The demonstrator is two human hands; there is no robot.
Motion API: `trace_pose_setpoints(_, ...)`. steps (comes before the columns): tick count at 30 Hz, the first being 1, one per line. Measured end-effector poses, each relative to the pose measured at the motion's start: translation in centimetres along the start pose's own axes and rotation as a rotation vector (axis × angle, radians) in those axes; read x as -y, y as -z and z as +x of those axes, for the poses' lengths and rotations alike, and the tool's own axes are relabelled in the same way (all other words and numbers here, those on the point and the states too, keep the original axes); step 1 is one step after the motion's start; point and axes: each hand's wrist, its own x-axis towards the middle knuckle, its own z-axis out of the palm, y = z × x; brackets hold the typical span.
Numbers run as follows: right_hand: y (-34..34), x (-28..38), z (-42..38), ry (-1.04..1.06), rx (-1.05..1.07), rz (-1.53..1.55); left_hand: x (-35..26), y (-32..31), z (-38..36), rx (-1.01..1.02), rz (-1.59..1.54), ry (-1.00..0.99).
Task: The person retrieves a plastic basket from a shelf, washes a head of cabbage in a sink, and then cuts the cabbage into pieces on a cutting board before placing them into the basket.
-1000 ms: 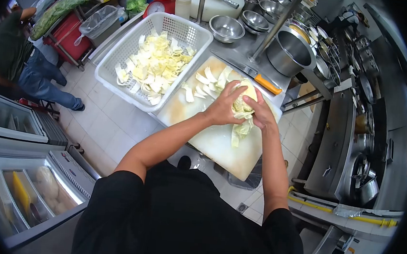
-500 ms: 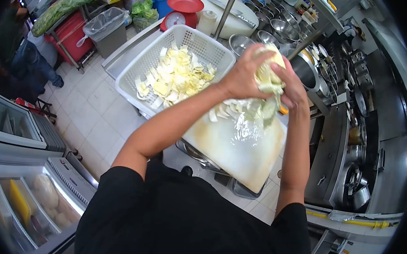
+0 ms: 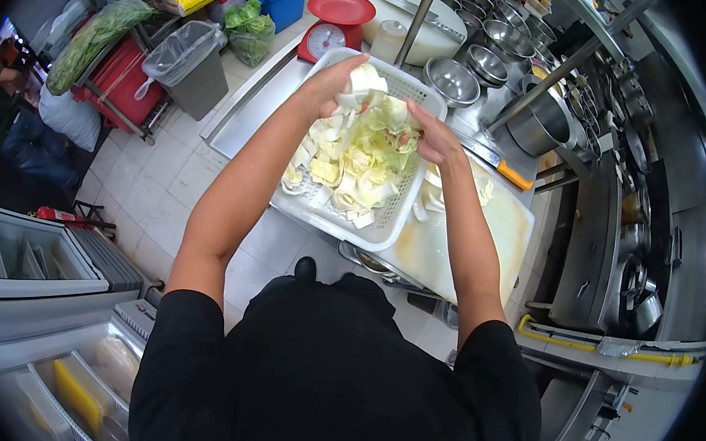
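Observation:
Over the white perforated basket [image 3: 395, 234], my left hand [image 3: 330, 86] and my right hand [image 3: 436, 134] hold a loose heap of cut napa cabbage [image 3: 388, 115] between them. White stem pieces sit by the left fingers; pale green leaf lies against the right ones. Some fingertips are hidden by leaves. Below, chopped cabbage pieces [image 3: 348, 179] cover much of the basket's bottom. To the right, a white cutting board [image 3: 484, 239] carries a few leftover cabbage bits [image 3: 431, 198]. A knife with an orange handle [image 3: 514, 175] lies along the board's far side.
A red scale [image 3: 333, 32] and a squeeze bottle [image 3: 388, 39] stand behind the basket. Steel bowls [image 3: 453, 81] and a metal post [image 3: 418, 22] are at the back right. A grey bin [image 3: 190, 75] stands left, with another person [image 3: 12, 127] beyond. An open chest fridge [image 3: 68, 364] is at lower left.
Both hands have carried the cabbage left from above the cutting board to above the basket. They are farther apart, and the knife and board show more. My view has shifted slightly.

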Motion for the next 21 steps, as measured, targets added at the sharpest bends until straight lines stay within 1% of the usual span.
trace_pose_setpoints(1,-0.1,-0.2,-0.7,0.024,0.041,0.014,-0.6,-0.3,0.1,-0.004,-0.010,0.027)
trace_pose_setpoints(2,-0.2,-0.3,-1.3,0.026,0.089,0.010,-0.5,0.1,0.7,0.009,0.057,0.029)
trace_pose_setpoints(3,-0.3,-0.3,-1.6,0.028,0.090,0.003,-0.5,0.1,0.9,0.012,0.054,0.022)
trace_pose_setpoints(5,-0.7,-0.5,-1.8,0.002,0.060,-0.083,-0.5,0.3,0.9,-0.058,0.368,0.017)
trace_pose_setpoints(6,-0.1,-0.8,-1.3,-0.004,0.018,-0.192,-0.7,0.8,0.6,-0.042,0.617,-0.013)
trace_pose_setpoints(7,0.2,-0.6,-1.1,0.003,0.016,-0.188,-0.4,1.2,0.4,-0.038,0.625,-0.014)
trace_pose_setpoints(9,0.3,0.3,-0.3,-0.147,0.059,-0.315,0.8,2.6,0.6,0.122,0.600,-0.026)
trace_pose_setpoints(10,-0.3,0.0,-0.3,-0.128,0.097,-0.222,2.3,3.6,1.0,0.074,0.688,-0.151)
trace_pose_setpoints(11,-0.6,-0.2,0.0,-0.121,0.102,-0.218,2.4,3.6,0.5,0.071,0.696,-0.152)
trace_pose_setpoints(13,-0.6,-1.0,1.2,-0.149,0.149,-0.100,2.7,3.6,-0.7,0.077,0.696,0.111)
trace_pose_setpoints(14,-0.3,-1.6,2.1,-0.162,0.177,-0.123,3.9,4.0,-0.6,0.061,0.693,0.098)
trace_pose_setpoints(15,0.1,-2.0,2.9,-0.163,0.198,-0.140,5.8,4.3,0.0,0.041,0.554,-0.020)
trace_pose_setpoints(16,-0.4,-2.3,3.2,-0.096,0.082,-0.248,6.8,4.3,0.2,0.021,0.416,-0.145)
trace_pose_setpoints(17,-1.0,-2.7,3.2,-0.028,-0.032,-0.353,6.4,3.1,-0.9,-0.031,0.495,-0.201)
trace_pose_setpoints(18,-1.6,-2.2,2.8,-0.003,-0.141,-0.582,6.3,2.1,-1.9,-0.083,0.548,-0.259)
trace_pose_setpoints(19,-1.6,-2.4,2.9,-0.005,-0.108,-0.599,7.6,2.2,-1.5,-0.146,0.667,-0.500)
trace_pose_setpoints(20,-1.5,-2.6,3.1,0.154,-0.204,-0.851,8.9,2.5,-0.8,-0.215,0.786,-0.737)
trace_pose_setpoints(21,-1.6,-3.0,3.1,0.325,-0.296,-1.096,9.5,2.4,-0.6,-0.255,0.776,-0.745)
